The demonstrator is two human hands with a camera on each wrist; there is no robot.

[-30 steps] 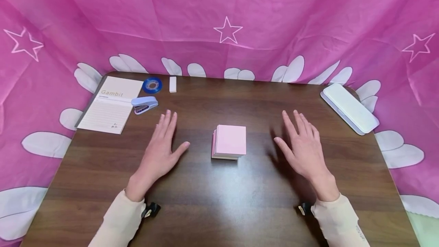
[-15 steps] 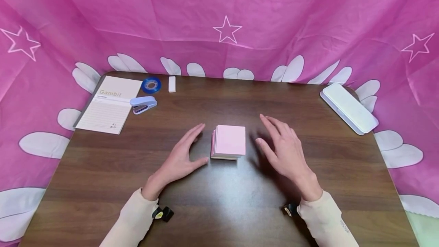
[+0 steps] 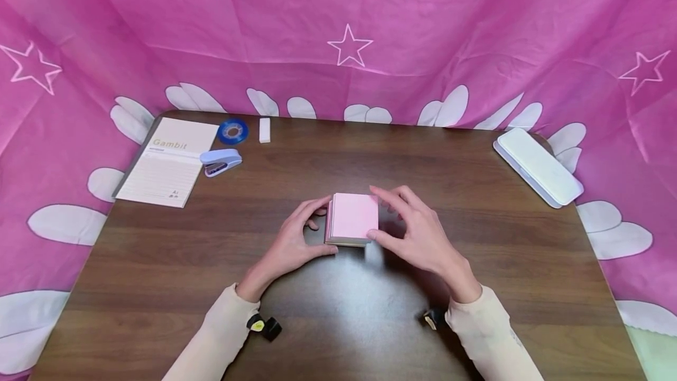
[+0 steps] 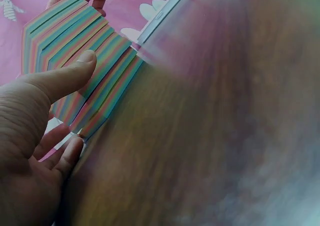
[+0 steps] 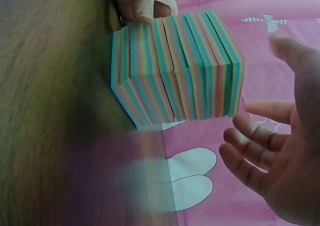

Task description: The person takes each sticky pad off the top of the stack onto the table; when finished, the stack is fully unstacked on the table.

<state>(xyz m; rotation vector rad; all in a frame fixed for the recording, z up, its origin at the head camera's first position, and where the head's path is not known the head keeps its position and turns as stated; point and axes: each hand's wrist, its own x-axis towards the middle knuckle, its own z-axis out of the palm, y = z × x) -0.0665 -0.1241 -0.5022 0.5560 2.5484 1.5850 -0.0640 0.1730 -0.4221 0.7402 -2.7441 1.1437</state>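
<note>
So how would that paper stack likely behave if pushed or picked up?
The paper stack could slide apart if pushed near the top, since its layers sit unevenly. Gripping only upper layers might leave lower ones behind, as dark seams show between them. It probably won't roll, being blocky and flat-sided.

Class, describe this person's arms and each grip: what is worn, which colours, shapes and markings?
The left cream fabric sleeve and right cream fabric sleeve are long; the right shows a faint, unreadable mark. Small black boxy devices sit at both wrists, the left with a yellow patch. Left grip and right grip are ungloved.
</note>
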